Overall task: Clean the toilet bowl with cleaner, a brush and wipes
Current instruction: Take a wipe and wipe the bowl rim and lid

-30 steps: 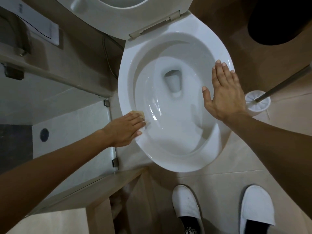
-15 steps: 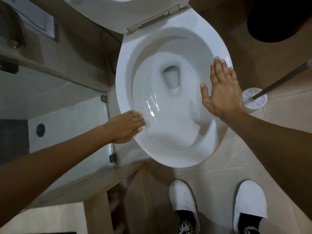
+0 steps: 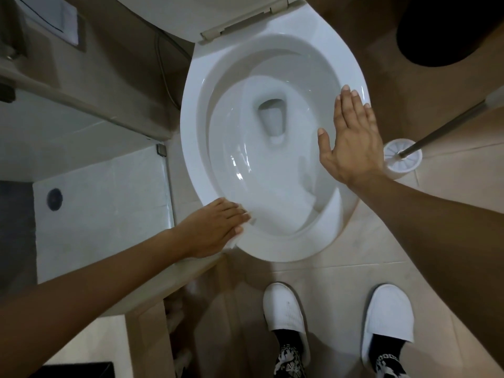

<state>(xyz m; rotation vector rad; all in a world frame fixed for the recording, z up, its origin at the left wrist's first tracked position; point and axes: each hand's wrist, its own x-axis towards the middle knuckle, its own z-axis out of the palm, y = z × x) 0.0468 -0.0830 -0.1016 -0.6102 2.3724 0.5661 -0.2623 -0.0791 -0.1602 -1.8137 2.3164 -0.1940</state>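
The left hand (image 3: 215, 227) is pressing a wipe (image 3: 240, 237) flat-fingered onto the toilet rim (image 3: 191, 148); with no grip, the wipe risks slipping into the bowl beside it. The right hand (image 3: 351, 137), spread flat, is holding nothing.

The toilet bowl (image 3: 351, 77) is white, smooth and shiny, like glazed china. The brush (image 3: 447, 126) has a dull grey metal handle and sits in a white plastic holder (image 3: 395, 165). The floor (image 3: 341, 290) is smooth tan tile, and the slippers (image 3: 283, 309) look like soft white cloth.

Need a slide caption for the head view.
Left hand presses a wipe on the toilet rim; right hand rests flat opposite.
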